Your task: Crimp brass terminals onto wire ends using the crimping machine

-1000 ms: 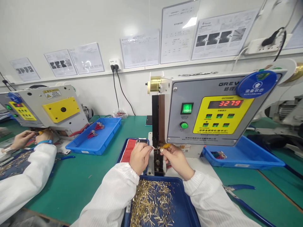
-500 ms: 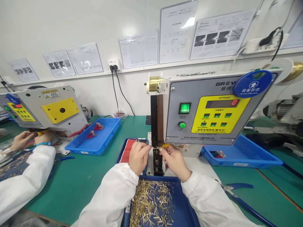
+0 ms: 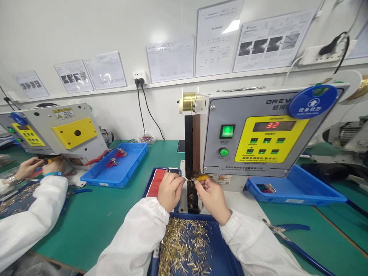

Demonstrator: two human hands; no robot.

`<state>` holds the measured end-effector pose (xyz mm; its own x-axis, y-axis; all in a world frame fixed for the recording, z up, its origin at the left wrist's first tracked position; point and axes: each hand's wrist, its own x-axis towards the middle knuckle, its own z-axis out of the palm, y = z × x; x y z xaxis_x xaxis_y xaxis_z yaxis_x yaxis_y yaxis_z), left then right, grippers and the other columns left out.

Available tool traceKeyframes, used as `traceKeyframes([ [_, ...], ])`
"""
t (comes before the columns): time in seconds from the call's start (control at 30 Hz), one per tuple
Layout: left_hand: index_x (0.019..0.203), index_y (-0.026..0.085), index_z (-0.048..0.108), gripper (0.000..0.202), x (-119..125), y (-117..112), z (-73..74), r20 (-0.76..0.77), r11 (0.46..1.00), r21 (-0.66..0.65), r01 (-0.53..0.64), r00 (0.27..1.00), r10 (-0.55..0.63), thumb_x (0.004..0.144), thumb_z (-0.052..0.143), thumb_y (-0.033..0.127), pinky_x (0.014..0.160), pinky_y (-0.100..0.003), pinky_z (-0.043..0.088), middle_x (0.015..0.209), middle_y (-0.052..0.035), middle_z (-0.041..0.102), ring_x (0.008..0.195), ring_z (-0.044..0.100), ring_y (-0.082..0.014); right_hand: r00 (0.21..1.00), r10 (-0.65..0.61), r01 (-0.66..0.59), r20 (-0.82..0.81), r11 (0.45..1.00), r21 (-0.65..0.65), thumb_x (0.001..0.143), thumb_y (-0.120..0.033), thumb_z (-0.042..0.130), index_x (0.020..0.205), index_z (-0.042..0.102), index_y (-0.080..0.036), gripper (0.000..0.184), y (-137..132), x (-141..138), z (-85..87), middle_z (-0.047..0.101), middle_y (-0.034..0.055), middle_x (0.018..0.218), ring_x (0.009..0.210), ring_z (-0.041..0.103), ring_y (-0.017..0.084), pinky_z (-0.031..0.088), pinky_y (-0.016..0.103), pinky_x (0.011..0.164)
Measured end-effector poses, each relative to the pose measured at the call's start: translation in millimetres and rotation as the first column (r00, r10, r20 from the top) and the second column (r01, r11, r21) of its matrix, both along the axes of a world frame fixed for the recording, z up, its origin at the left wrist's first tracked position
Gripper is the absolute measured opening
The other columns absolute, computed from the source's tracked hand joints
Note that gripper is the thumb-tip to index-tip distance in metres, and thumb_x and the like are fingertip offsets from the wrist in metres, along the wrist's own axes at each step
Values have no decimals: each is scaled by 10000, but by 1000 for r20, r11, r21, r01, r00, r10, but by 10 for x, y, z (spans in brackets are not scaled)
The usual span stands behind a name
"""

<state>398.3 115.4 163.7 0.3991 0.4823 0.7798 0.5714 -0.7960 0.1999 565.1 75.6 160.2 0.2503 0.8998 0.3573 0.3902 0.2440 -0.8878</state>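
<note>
My left hand [image 3: 171,189] is closed in a pinch on a thin pale wire end at the left of the press head [image 3: 192,191] of a grey machine [image 3: 224,99]. From the right, my right hand [image 3: 212,197] pinches at the same spot; what its fingertips hold is too small to name. A yellow piece [image 3: 202,178] lies against its index finger, and I cannot tell whether it belongs to the machine. Below both hands, a dark blue tray [image 3: 227,255] holds many thin gold-coloured metal pins [image 3: 179,245]. Red wires [image 3: 155,182] lie in rows beside my left hand.
At the left, a co-worker's hands [image 3: 40,166] are at a similar machine [image 3: 64,134]. Blue trays [image 3: 96,178] [image 3: 301,197] with small wire bundles stand on the green table [image 3: 112,218]. Blue-handled pliers [image 3: 290,239] lie right of my right forearm.
The machine's red display has gone from 0 to 32. My hands keep the same pinch at the press head. The whole view has shifted slightly.
</note>
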Motion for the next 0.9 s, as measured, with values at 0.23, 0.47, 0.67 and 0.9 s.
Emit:
traceKeyframes([
  [0.23, 940, 182, 630, 153, 3, -11, 2, 5, 1000, -12, -6, 1000, 6, 911, 479, 176, 764, -301, 450, 870, -54, 597, 865, 525, -171, 1000, 14, -14, -9, 1000, 7, 831, -454, 524, 724, 497, -231, 248, 9, 11, -25, 639, 36, 634, 535, 600, 186, 459, 281, 484],
  [0.47, 945, 181, 625, 153, 2, -10, 6, 18, 1000, -21, 11, 1000, -11, 910, 476, 176, 766, -307, 467, 873, -58, 605, 870, 544, -172, 1000, 4, -4, -9, 1000, -3, 834, -448, 517, 711, 481, -238, 246, 0, -17, 2, 617, 19, 585, 524, 590, 188, 444, 281, 482],
  [0.67, 960, 184, 619, 158, -3, 12, -10, 72, 994, -104, 45, 997, -37, 914, 470, 208, 763, -293, 497, 873, -53, 642, 840, 603, -159, 969, 61, -53, 238, 998, -41, 883, -384, 423, 695, 455, -241, 239, -51, 124, 172, 624, 19, 598, 558, 602, 197, 423, 293, 552],
  [0.9, 932, 190, 639, 178, 4, 45, -87, 60, 984, -173, 37, 998, -26, 911, 465, 217, 718, -273, 519, 847, -47, 692, 791, 655, -153, 754, 88, 108, 651, 961, -254, 895, -247, 370, 946, 559, -170, 210, -207, 736, 127, 687, 91, 755, 670, 644, 232, 387, 291, 582],
])
